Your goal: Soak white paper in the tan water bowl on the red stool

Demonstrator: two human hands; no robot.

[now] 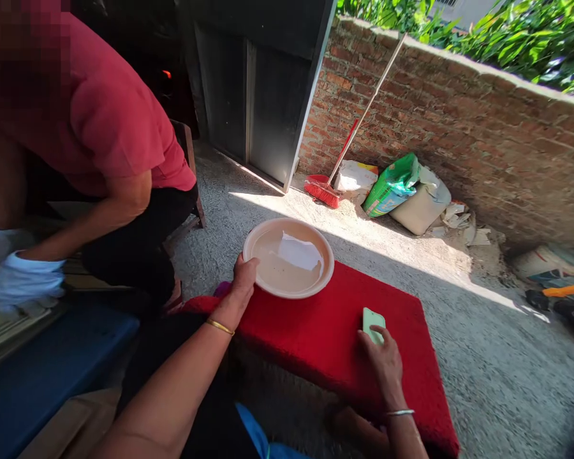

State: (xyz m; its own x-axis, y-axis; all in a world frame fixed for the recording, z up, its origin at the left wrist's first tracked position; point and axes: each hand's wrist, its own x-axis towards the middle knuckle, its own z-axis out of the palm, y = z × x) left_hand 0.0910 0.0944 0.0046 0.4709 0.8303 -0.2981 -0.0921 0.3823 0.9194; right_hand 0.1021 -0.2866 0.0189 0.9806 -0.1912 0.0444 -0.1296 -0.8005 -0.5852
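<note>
A pale pink-beige basin point(289, 294) holds clear water, with a bright reflection on its surface. It sits over the far left end of a bench covered in red cloth point(325, 331). My left hand point(243, 275), with a gold bangle at the wrist, is closed on the basin's near left rim, thumb over the edge. On the red cloth lies a small mint-green flat rectangular thing point(373, 319) with rounded corners, much like a phone. My right hand point(385, 357), with a silver bangle, grips its near end, thumb at the left edge and fingers curled over the top.
A person in a red shirt point(119, 121) and white gloves point(26, 280) sits at my left, beside a blue surface point(62, 363). A dark metal door point(272, 95) stands behind. Along the brick wall point(459, 108) are a red broom point(323, 191), sacks point(421, 201) and rubble.
</note>
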